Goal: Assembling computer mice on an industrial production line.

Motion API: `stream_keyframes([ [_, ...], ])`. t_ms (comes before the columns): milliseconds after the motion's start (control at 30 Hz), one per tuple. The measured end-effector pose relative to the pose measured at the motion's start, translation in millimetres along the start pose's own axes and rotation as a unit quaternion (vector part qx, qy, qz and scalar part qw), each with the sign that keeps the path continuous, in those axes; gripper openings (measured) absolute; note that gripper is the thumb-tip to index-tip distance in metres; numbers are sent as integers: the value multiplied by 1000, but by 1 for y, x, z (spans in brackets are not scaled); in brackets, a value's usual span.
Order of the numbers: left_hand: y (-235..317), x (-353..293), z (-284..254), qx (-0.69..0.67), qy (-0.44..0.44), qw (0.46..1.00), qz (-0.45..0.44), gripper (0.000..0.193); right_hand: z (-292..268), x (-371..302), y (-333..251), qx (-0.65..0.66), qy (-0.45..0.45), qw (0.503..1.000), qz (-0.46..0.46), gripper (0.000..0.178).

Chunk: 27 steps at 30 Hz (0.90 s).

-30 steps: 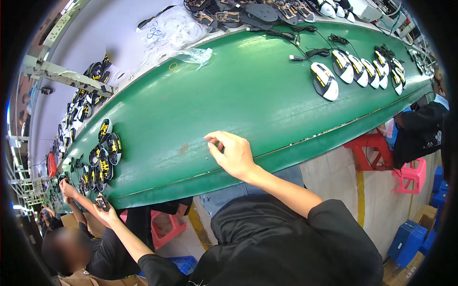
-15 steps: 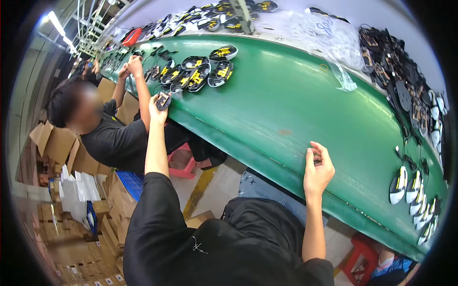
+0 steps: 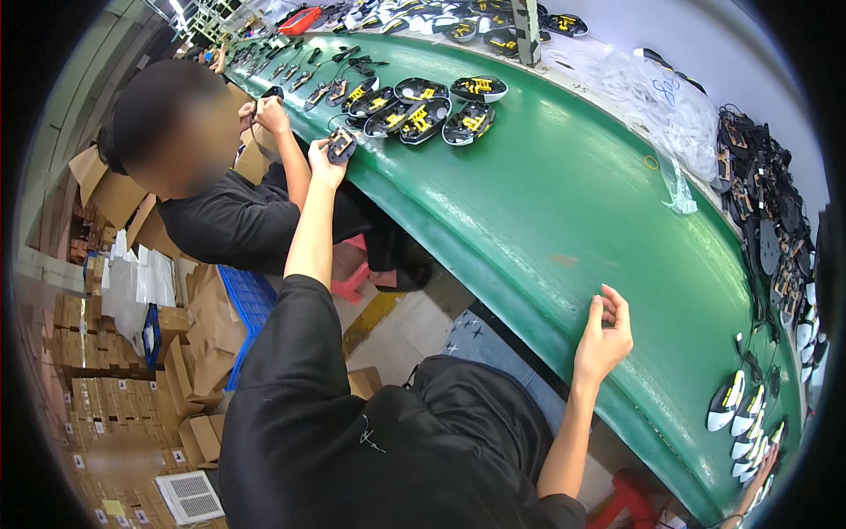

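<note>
My left hand [image 3: 324,165] is raised at the belt's near edge, its fingers closed on a dark mouse base [image 3: 341,146] with a small circuit board in it. Just beyond it lies a cluster of open mouse shells [image 3: 425,121], black and white with yellow parts inside. My right hand [image 3: 606,333] hovers over the near side of the green belt [image 3: 529,203]. Its fingers are loosely curved, the thumb stands apart, and nothing shows in it.
A co-worker's hands [image 3: 267,113] work at the left. Another person's hand [image 3: 769,465] reaches a row of mice [image 3: 747,414] at the right. Clear plastic bags [image 3: 674,106] and piled dark parts [image 3: 762,203] line the far ledge. Cardboard boxes [image 3: 115,406] stand at lower left.
The view has shifted, so the belt and shells sit elsewhere in the picture. My left hand still grips the mouse base. Another person's hand has appeared beside the mice at the right.
</note>
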State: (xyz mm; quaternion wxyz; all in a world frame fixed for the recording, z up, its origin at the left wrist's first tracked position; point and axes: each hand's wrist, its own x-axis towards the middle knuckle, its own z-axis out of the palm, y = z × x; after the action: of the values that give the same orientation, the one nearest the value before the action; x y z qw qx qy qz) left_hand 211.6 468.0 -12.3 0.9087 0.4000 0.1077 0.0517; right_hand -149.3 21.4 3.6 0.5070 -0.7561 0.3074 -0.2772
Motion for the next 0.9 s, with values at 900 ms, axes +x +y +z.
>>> stream_keyframes([
  [900,-21,3,8,6,53,998,40,22,96,8,-126,8,-271,898,-347,36],
])
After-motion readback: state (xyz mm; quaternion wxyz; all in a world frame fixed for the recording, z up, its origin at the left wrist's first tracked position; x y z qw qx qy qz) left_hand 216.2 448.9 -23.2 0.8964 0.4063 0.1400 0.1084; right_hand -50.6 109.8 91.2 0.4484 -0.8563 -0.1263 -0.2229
